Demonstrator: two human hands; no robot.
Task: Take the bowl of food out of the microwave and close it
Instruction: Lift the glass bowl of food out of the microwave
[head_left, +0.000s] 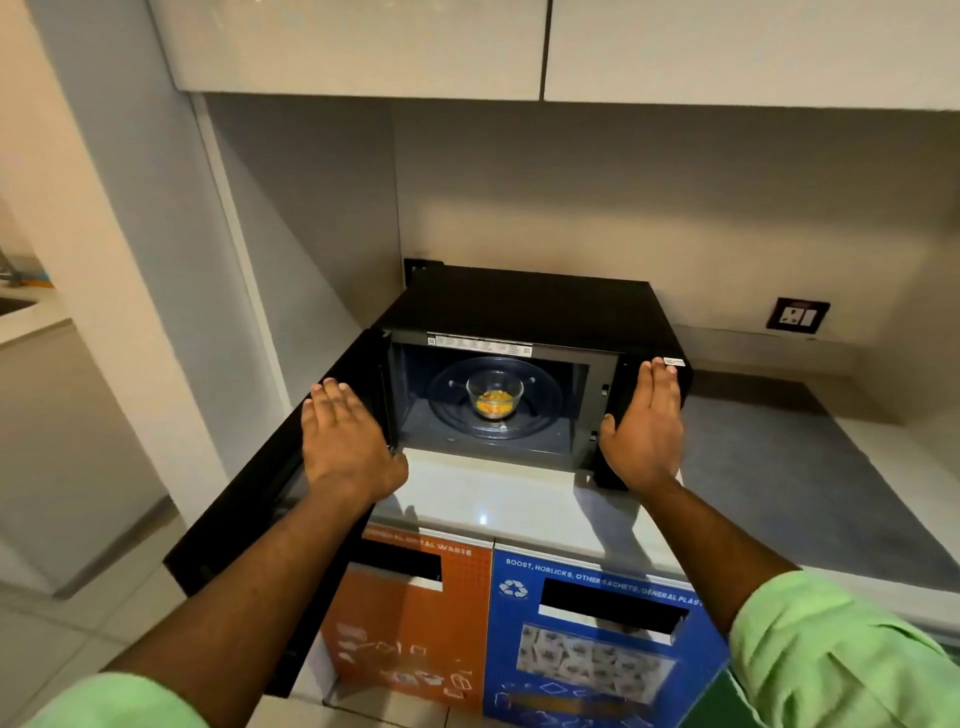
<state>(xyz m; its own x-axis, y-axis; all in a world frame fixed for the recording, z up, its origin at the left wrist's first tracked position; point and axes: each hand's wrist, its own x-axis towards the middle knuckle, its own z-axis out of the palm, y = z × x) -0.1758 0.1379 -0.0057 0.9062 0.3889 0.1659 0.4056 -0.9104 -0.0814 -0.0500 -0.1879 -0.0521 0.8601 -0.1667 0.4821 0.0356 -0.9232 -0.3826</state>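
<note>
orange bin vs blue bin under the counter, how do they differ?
The orange bin stands left, the blue bin right. The orange bin's label ends in "WASTE"; the blue bin's names sachets and plastic. The blue bin bears a recycling symbol; none shows on the orange bin. Both have a dark slot near the top.

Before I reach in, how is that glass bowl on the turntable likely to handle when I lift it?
The glass bowl looks clear and smooth, so probably rigid, breakable and a bit slippery. It holds only a little yellow food, so likely light and unlikely to spill. It sits on the round turntable, which may turn if nudged.
</note>
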